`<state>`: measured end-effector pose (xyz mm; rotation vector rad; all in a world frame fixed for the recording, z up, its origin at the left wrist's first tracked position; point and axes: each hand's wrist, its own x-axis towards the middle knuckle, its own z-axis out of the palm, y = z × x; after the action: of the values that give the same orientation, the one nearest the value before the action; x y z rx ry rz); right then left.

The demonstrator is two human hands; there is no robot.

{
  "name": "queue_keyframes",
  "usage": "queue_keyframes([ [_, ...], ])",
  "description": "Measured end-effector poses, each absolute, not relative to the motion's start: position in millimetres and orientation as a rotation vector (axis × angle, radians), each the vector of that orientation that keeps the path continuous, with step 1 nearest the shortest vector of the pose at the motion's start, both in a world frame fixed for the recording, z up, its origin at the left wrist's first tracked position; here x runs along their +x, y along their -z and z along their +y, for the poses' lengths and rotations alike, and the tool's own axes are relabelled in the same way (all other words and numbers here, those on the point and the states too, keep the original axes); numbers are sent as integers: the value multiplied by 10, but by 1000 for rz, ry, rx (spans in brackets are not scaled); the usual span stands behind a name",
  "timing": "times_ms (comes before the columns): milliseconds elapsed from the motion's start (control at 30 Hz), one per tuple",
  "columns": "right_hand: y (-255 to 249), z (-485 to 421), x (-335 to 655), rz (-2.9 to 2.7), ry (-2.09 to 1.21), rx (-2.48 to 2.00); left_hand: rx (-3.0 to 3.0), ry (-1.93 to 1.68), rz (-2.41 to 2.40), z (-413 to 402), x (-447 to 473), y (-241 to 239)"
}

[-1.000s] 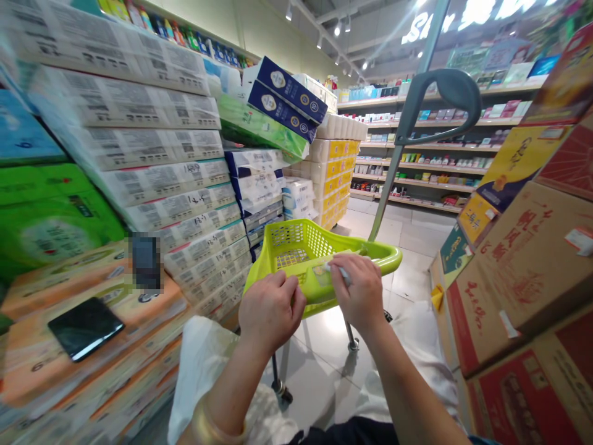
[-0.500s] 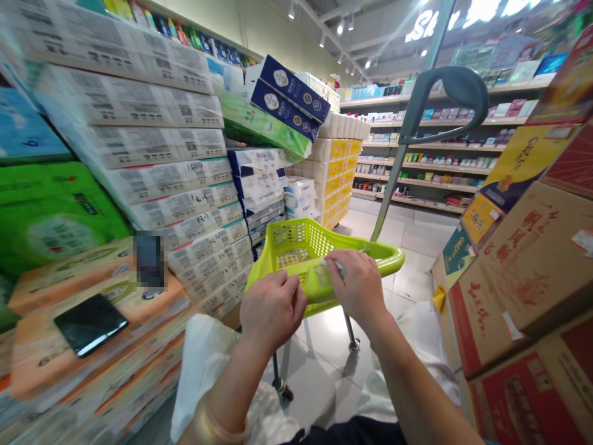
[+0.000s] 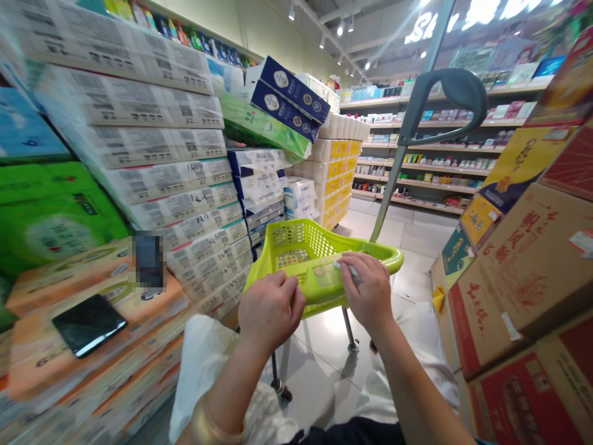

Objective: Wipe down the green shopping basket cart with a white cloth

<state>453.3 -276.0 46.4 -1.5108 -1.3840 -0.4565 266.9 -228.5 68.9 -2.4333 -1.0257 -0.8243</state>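
A lime-green wheeled shopping basket (image 3: pixel 296 242) with a grey pull handle (image 3: pixel 445 99) stands in the aisle in front of me. My left hand (image 3: pixel 271 309) is closed in a pinch at the basket's near rim. My right hand (image 3: pixel 368 290) is also closed, gripping a small white-and-grey object against the rim beside a clear label patch (image 3: pixel 327 275). What the left fingers pinch is hidden. A gold bangle (image 3: pixel 208 426) sits on my left wrist.
Stacked tissue and paper packs (image 3: pixel 152 161) fill the left, with a black phone (image 3: pixel 88 324) lying on an orange pack. Cardboard cartons (image 3: pixel 528 272) are piled on the right. Stocked shelves (image 3: pixel 417 167) line the far end of the tiled aisle.
My right hand has shifted slightly right and down along the basket rim with the small object. The left hand has stayed put.
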Motion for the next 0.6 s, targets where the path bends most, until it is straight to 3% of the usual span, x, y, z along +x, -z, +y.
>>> queue_keyframes([
  [367, -378, -2798, 4365, -1458, 503, -1419, -2417, 842, -990, -2273, 2670, -687],
  [600, -346, -2774, 4657, -1192, 527, -1541, -2422, 831, -1010, -2272, 2650, -689],
])
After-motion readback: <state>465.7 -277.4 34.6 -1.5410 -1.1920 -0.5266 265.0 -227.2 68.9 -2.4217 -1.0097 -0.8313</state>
